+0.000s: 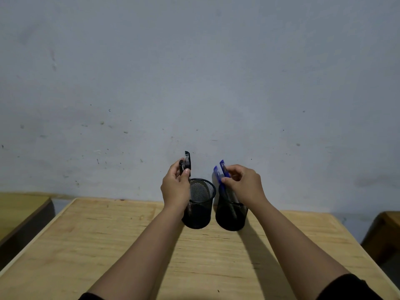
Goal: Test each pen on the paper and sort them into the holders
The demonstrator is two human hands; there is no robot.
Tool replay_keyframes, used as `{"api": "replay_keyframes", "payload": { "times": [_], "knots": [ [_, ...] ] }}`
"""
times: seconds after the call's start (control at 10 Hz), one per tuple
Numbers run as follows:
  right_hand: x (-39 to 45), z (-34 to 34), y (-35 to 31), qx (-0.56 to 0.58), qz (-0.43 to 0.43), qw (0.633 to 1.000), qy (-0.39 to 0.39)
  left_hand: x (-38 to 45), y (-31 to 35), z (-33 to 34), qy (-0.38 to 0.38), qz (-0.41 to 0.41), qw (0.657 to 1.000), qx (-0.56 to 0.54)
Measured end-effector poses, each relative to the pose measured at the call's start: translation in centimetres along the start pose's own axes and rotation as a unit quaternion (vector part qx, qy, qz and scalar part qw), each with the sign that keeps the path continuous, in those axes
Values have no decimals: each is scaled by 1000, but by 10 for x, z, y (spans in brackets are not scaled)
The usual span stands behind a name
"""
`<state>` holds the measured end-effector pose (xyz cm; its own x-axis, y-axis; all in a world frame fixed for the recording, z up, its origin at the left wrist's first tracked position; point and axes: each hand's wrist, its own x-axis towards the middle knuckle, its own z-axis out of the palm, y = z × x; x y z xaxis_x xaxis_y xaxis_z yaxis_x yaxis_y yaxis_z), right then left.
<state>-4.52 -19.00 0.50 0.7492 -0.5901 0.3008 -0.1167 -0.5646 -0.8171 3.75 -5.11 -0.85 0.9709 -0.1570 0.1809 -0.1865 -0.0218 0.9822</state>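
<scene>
Your left hand [175,185] is raised with its fingers and thumb curled round a small bunch of black-capped pens [186,161], held upright just above the near-left rim of the left black wire-mesh cylindrical holder [199,204]. Your forearm reaches forward across the pale wooden counter [86,245], the wrist passing in front of that holder's left side. Your right hand [243,184] mirrors it, fingertips pinching the blue-capped pens [220,172], which lean left and run down into the right black wire-mesh holder [232,215], standing just right of the left holder, almost touching it. Both holders sit near the counter's far edge, close to the scuffed grey wall [194,72] behind the left holder. Dark sleeve [350,287] edges show at your upper arms.
</scene>
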Motion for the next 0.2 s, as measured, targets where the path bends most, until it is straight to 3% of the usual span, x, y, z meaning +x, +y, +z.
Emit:
{"api": "replay_keyframes", "payload": {
  "times": [0.2],
  "knots": [
    [-9, -9, -2, -93, 38, 995, -19, -9, 6, -14, -4, 2, 998, 57]
  ]
}}
